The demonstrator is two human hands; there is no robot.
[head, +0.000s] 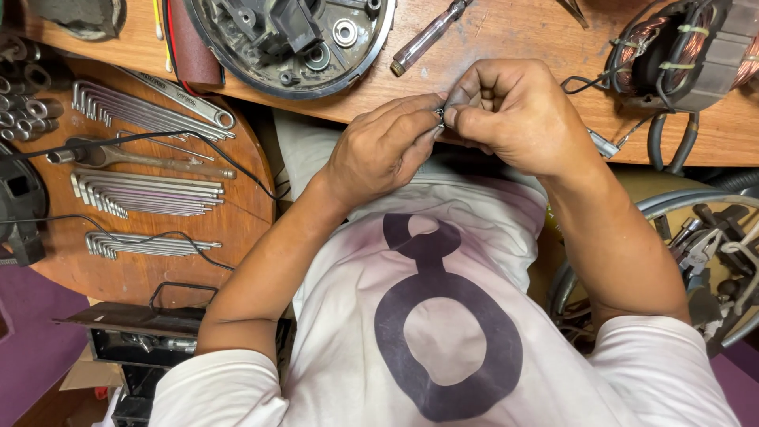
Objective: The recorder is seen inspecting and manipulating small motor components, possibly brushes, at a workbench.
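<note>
My left hand (383, 146) and my right hand (514, 111) meet at the front edge of the wooden workbench (514, 32). Together they pinch a small dark metal part (441, 113) between their fingertips. The part is mostly hidden by the fingers, so I cannot make out its shape. A black wire (581, 79) runs from under my right hand toward a copper-wound motor stator (684, 51) at the far right. A clear-handled screwdriver (427, 35) lies on the bench just above my hands.
A round grey motor housing (292, 39) sits at the top of the bench. On a round wooden side table (142, 269) to the left lie several sets of hex keys (142, 194), a wrench (186, 99) and sockets (28, 107). A basket of tools (711, 245) is at right.
</note>
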